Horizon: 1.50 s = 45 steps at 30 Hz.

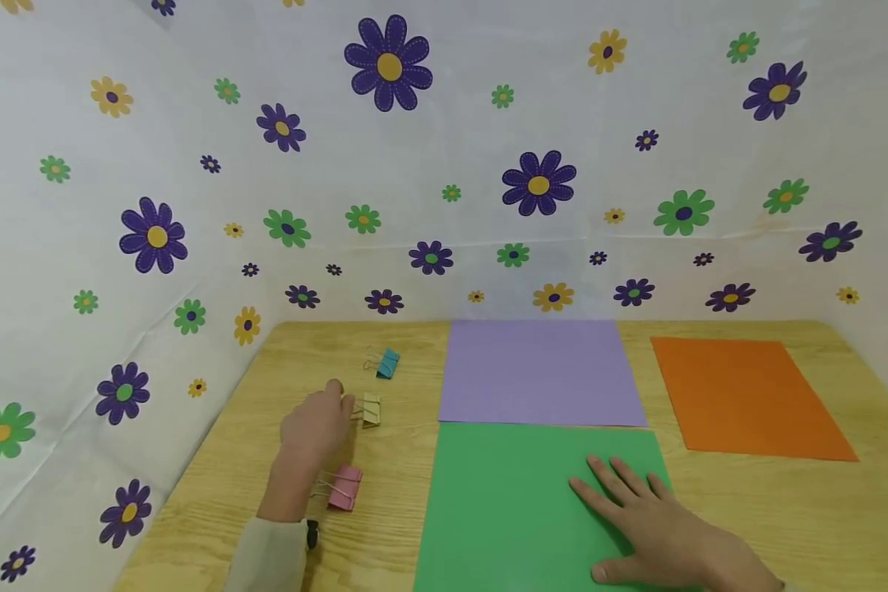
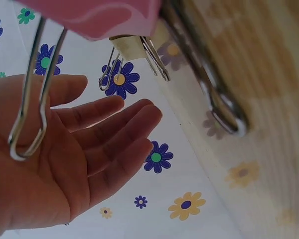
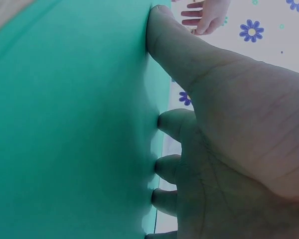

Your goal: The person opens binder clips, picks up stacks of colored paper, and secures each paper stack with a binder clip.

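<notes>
My left hand (image 1: 316, 423) hovers over the left of the table beside a pale yellow binder clip (image 1: 371, 411). In the left wrist view its fingers (image 2: 114, 134) are loosely extended, thumb apart, with nothing held. A pink binder clip (image 1: 345, 487) lies nearer to me, just right of the left wrist, and looms large in the left wrist view. Farther back is a blue binder clip (image 1: 388, 363). My right hand (image 1: 651, 526) presses spread fingertips and thumb on a green sheet of paper (image 1: 511, 510).
A purple sheet (image 1: 536, 370) lies behind the green one, their edges meeting. To the right is an orange sheet (image 1: 755, 399), slightly askew. All rest on a wooden table (image 1: 215, 501). A white flower-printed cloth (image 1: 444, 148) encloses the back and sides.
</notes>
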Each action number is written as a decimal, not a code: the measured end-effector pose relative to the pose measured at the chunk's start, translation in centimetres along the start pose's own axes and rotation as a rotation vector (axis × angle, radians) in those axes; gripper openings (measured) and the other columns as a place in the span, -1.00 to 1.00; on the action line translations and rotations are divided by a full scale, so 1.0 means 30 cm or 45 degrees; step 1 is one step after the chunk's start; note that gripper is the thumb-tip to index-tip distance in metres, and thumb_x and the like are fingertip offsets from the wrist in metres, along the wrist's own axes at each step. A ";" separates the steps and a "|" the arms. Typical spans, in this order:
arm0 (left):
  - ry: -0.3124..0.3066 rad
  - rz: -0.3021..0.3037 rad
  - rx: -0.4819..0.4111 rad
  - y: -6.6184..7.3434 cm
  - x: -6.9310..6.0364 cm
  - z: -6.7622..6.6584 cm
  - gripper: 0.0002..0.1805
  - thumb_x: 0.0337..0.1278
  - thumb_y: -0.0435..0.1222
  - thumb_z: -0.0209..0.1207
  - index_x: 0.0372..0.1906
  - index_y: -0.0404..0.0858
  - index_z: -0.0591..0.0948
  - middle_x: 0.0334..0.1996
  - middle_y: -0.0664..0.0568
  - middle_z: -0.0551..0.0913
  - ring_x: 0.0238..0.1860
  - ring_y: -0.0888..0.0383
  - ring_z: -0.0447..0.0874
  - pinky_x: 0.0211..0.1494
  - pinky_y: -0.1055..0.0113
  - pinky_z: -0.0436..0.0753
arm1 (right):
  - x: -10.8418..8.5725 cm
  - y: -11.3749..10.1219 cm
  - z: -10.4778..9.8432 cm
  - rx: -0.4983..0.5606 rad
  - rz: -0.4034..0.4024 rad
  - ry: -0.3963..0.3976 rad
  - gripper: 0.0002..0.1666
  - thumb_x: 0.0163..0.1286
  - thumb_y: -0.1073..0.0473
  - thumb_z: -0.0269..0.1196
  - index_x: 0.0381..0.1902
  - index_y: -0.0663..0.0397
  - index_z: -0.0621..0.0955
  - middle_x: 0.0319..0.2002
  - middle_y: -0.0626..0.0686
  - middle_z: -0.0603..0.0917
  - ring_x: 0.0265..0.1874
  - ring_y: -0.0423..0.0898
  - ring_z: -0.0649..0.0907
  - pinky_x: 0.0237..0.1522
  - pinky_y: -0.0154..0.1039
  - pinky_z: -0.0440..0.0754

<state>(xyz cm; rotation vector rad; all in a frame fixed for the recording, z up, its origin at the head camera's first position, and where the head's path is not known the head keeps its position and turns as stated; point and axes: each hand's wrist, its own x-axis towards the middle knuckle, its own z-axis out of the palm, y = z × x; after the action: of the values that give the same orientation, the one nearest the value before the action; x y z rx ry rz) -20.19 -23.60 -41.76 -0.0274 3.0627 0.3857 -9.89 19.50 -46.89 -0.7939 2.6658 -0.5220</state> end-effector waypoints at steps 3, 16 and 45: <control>0.006 0.015 -0.008 0.001 0.001 -0.003 -0.71 0.56 -0.18 -0.12 -0.11 -0.35 0.45 -0.55 -0.08 0.49 -0.60 0.04 0.44 -0.59 0.19 0.40 | 0.000 -0.001 -0.004 0.007 0.000 -0.001 0.19 0.17 -0.56 0.16 0.57 -0.09 0.13 0.57 0.25 -0.03 0.50 0.39 -0.02 0.27 0.56 -0.02; 0.022 0.030 -0.016 0.012 0.000 -0.015 -0.72 0.50 -0.21 0.00 0.10 -0.30 0.47 -0.33 -0.19 0.64 -0.54 0.04 0.47 -0.56 0.16 0.46 | -0.001 -0.006 -0.014 0.001 -0.027 0.009 0.18 0.18 -0.53 0.19 0.57 -0.04 0.15 0.56 0.28 -0.02 0.49 0.41 0.00 0.25 0.57 0.00; -0.022 0.037 -0.165 -0.001 -0.002 0.008 -0.76 0.51 -0.21 -0.08 -0.20 -0.34 0.39 -0.41 -0.14 0.45 -0.44 0.00 0.45 -0.46 0.16 0.46 | 0.000 0.000 -0.001 -0.023 -0.020 0.032 0.19 0.16 -0.56 0.17 0.56 -0.07 0.16 0.56 0.27 0.00 0.49 0.40 0.02 0.25 0.57 0.02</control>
<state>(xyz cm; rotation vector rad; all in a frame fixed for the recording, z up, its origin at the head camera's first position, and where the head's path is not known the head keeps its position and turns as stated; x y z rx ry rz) -20.10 -23.57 -42.00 0.0151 3.0189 0.5829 -9.90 19.50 -46.87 -0.8191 2.6926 -0.5162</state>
